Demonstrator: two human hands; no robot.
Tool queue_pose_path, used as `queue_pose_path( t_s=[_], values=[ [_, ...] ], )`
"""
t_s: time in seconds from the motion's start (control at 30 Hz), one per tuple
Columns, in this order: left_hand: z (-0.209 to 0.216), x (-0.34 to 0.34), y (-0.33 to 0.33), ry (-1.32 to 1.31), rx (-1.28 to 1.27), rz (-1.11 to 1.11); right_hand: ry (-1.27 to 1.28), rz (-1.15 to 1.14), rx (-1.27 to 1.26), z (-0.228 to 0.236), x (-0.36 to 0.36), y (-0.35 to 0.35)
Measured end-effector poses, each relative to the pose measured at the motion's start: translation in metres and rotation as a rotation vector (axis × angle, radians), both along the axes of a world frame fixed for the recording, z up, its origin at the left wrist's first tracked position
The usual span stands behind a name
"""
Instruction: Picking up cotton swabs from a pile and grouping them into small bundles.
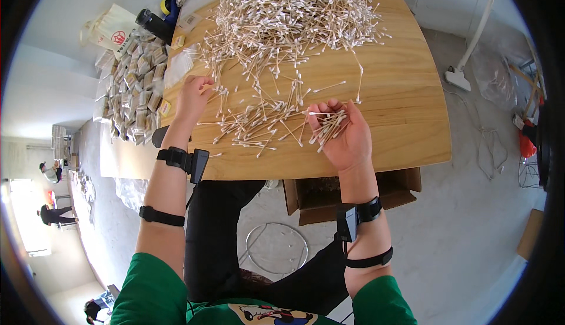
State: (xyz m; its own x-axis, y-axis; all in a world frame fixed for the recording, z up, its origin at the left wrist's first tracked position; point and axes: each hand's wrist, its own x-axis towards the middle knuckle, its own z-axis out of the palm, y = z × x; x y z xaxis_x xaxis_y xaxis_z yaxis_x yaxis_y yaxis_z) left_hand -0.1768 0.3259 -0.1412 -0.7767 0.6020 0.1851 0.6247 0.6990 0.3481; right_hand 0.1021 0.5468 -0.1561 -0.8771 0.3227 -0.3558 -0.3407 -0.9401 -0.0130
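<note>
My right hand (348,140), palm up near the table's front edge, cups a small bundle of cotton swabs (331,126) with its fingers curled round them. To the left, my left hand (193,97) is over the table's left side, thumb and fingers apart, with nothing visible in it. Between the two hands lies a loose scatter of cotton swabs (259,122) with white tips and wooden-coloured sticks. Beyond them rises a large heap of cotton swabs (294,13). Just past my left hand lie clear plastic bags (178,66).
Many small packs (135,87) are piled left of the wooden table (406,107), near a black bottle (154,25) and a cloth bag (110,30). Under the front edge stands an open cardboard box (318,207); a round-framed stool (276,247) is nearer. Other people (57,214) are far left.
</note>
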Motion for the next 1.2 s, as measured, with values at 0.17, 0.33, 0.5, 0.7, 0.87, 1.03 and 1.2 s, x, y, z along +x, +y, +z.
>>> queue_pose_path(
  t_s=[0.17,0.33,0.5,0.7,0.87,1.03,1.2],
  values=[
    [-0.021,-0.022,-0.009,-0.159,0.065,-0.118,0.090,0.010,-0.035,0.000,-0.004,-0.001],
    [-0.008,-0.001,-0.003,-0.188,-0.028,-0.038,0.076,0.018,-0.035,-0.007,-0.002,0.001],
    [0.024,0.030,-0.007,-0.305,0.122,0.178,0.053,0.028,-0.020,-0.004,-0.002,-0.001],
    [0.070,0.129,0.050,-0.508,0.323,-0.098,0.056,0.093,-0.016,0.009,-0.010,-0.015],
    [0.054,0.107,0.071,-0.371,0.284,-0.091,0.059,0.140,0.005,0.009,-0.009,-0.021],
    [-0.001,-0.004,0.029,-0.029,0.118,0.165,0.048,0.102,0.015,0.009,-0.011,-0.016],
    [-0.015,-0.007,0.047,0.039,0.059,0.181,0.018,0.066,0.031,0.006,-0.003,-0.006]
  ],
)
